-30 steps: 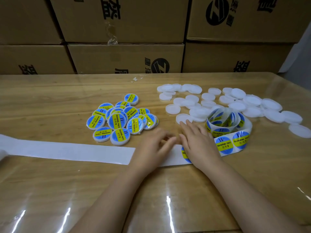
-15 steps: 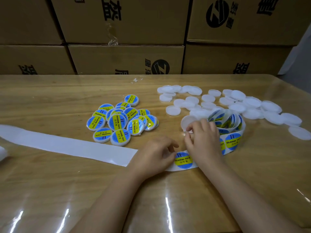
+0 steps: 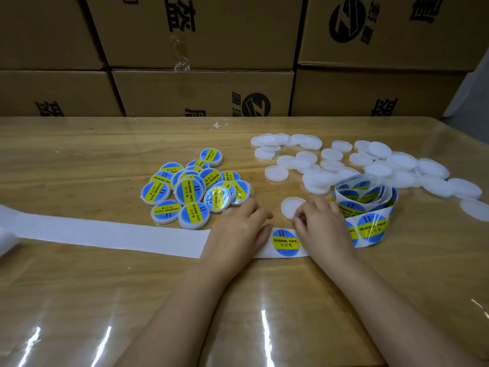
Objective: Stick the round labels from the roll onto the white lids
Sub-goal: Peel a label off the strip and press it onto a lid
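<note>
1 bare white lid (image 3: 291, 206) sat low over the table (image 3: 79, 149) near its centre, at 12 o'clock of the first label (image 3: 285, 242) on the strip; cannot tell if it was lifted or lying flat. Right hand (image 3: 324, 229) pinched the lid's 4 o'clock edge, fingertips (image 3: 300, 217) curled in narrow. The label, blue and yellow and printed "SOLDERING PASTE", lay on the backing strip between the 2 hands. Left hand (image 3: 238, 231) lay knuckles-up on the strip at the label's 9 o'clock, fingers bent; cannot tell whether it gripped the strip or only pressed it.

Label roll (image 3: 365, 200) stood loosely coiled at 3 o'clock of the held lid, just beside the right hand, its tail passing under that hand. Peeled backing strip (image 3: 105, 234) ran flat toward 9 o'clock, to the frame edge. Pile of labelled lids (image 3: 189, 190) sat at 10 o'clock of the left hand, just beside its fingers. Loose plain lids (image 3: 375, 169) spread from 12 to 3 o'clock of the held lid, some behind the roll. Cardboard boxes (image 3: 203, 94) were stacked along the table's far edge at 12 o'clock.
</note>
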